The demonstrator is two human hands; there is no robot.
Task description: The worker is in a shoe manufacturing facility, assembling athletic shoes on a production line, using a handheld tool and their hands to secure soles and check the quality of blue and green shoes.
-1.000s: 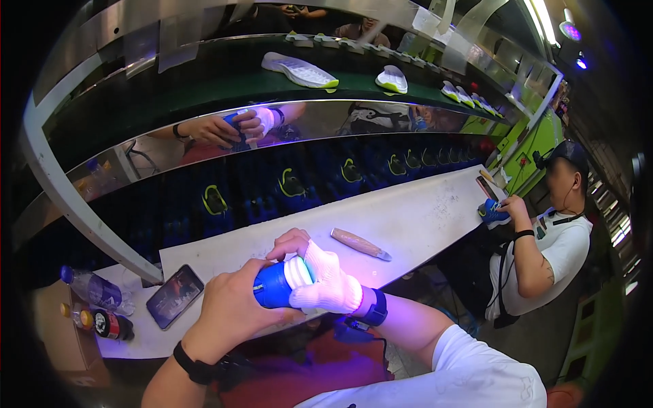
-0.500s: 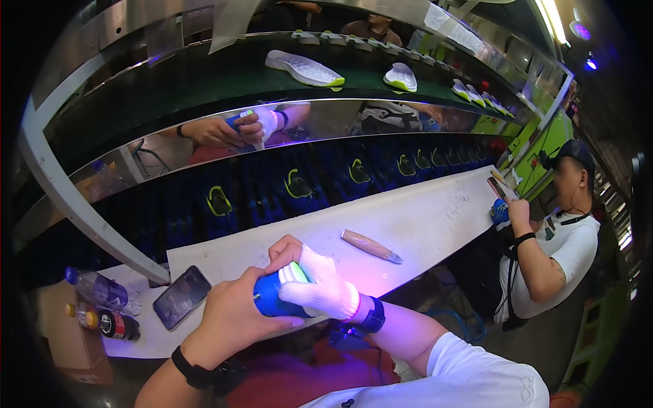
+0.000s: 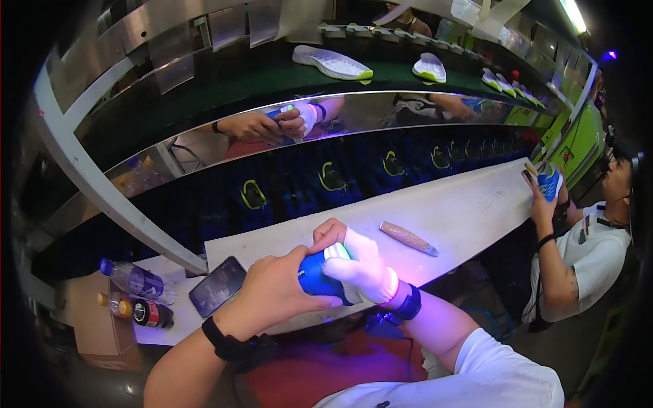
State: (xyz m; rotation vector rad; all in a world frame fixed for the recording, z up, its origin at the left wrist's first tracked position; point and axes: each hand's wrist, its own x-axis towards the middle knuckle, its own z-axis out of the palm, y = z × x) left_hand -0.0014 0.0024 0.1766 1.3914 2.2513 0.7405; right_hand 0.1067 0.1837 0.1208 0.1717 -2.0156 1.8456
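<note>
Over the near edge of the white worktop, both hands grip a blue shoe (image 3: 314, 275) with a pale white and green sole end. My left hand (image 3: 269, 289), bare, wraps its near left side, thumb along the bottom. My right hand (image 3: 360, 262), in a white fingerless glove, closes over the far right side, its thumb across the sole. Fingers cover much of the shoe. Purple light falls on the glove and wrist. To the right of the hands lies a wooden-handled tool (image 3: 408, 238) with a grey tip, touched by neither hand.
A phone (image 3: 218, 285) and several bottles (image 3: 143, 282) lie left on the worktop (image 3: 469, 197), near a white post (image 3: 112, 183). Beyond runs a lower line of dark shoes (image 3: 333, 178); above it, a green belt carries soles (image 3: 333, 62). At right, a co-worker (image 3: 578, 251) holds a blue shoe.
The view has shifted, so the scene sits further right. My hands keep their hold on the shoe with little change. The co-worker's blue shoe is now raised and more visible.
</note>
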